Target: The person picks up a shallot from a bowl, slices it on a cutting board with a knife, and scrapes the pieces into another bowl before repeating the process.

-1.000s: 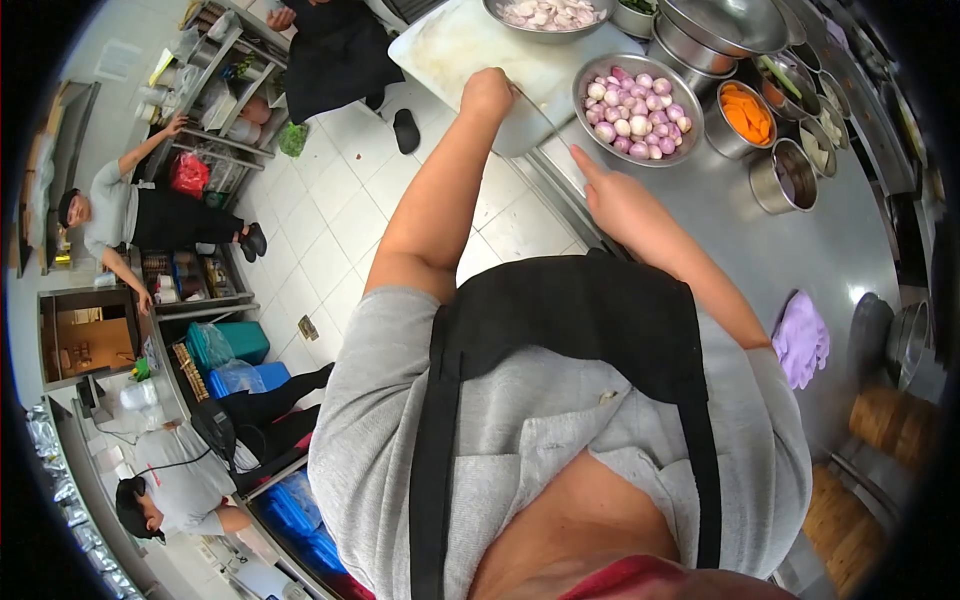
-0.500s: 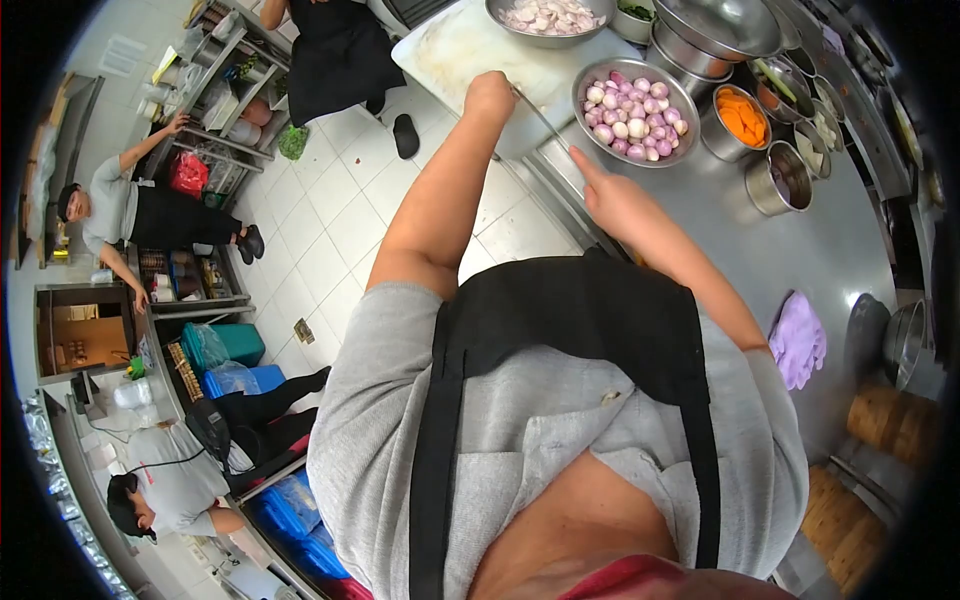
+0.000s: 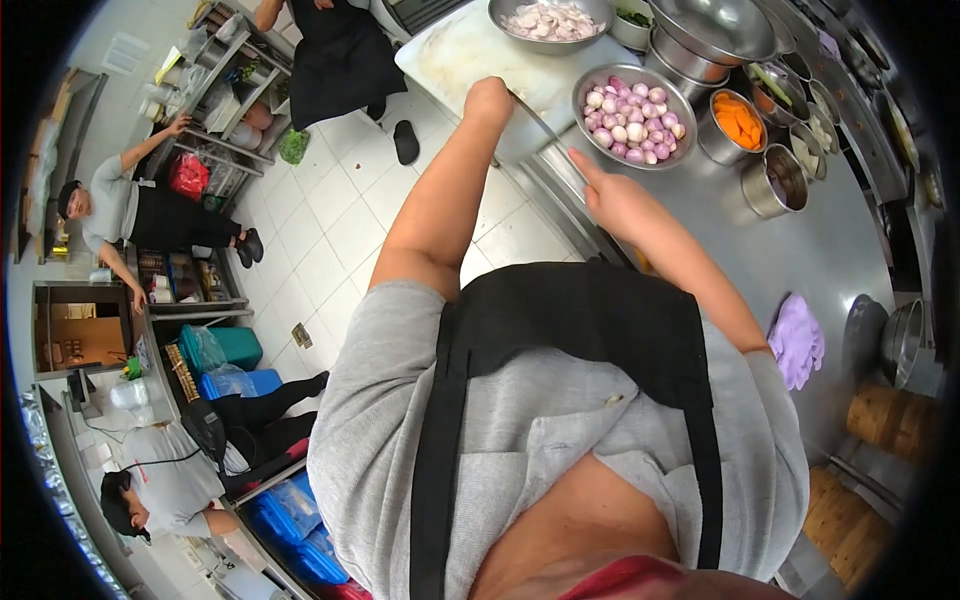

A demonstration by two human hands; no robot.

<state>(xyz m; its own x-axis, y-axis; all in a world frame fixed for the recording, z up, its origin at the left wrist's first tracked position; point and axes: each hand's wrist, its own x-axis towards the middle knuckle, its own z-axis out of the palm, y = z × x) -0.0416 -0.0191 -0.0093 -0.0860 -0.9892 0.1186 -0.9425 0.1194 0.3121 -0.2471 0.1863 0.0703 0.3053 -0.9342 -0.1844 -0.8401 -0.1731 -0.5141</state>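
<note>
A knife point(image 3: 543, 122) slants between my two hands over the near edge of the white cutting board point(image 3: 455, 55). My right hand point(image 3: 625, 208) is closed round its lower end, thumb stretched along it. My left hand point(image 3: 489, 101) is closed at the far end of the blade, over the board; its fingertips are hidden, and what they hold cannot be made out. Right of the blade stands a steel bowl of peeled purple shallots point(image 3: 636, 122). A second bowl, with sliced pale pieces point(image 3: 553, 20), rests at the top of the board.
Right of the shallots are a pot of orange pieces point(image 3: 737, 122), a steel pot point(image 3: 773, 183) and stacked bowls point(image 3: 712, 30). A purple cloth point(image 3: 797, 341) lies on the steel counter point(image 3: 700, 270). Other people stand at the left and top, near shelves and a tiled floor point(image 3: 330, 240).
My hands and the knife keep nearly the same position. The bowls and board appear shifted very slightly in the view.
</note>
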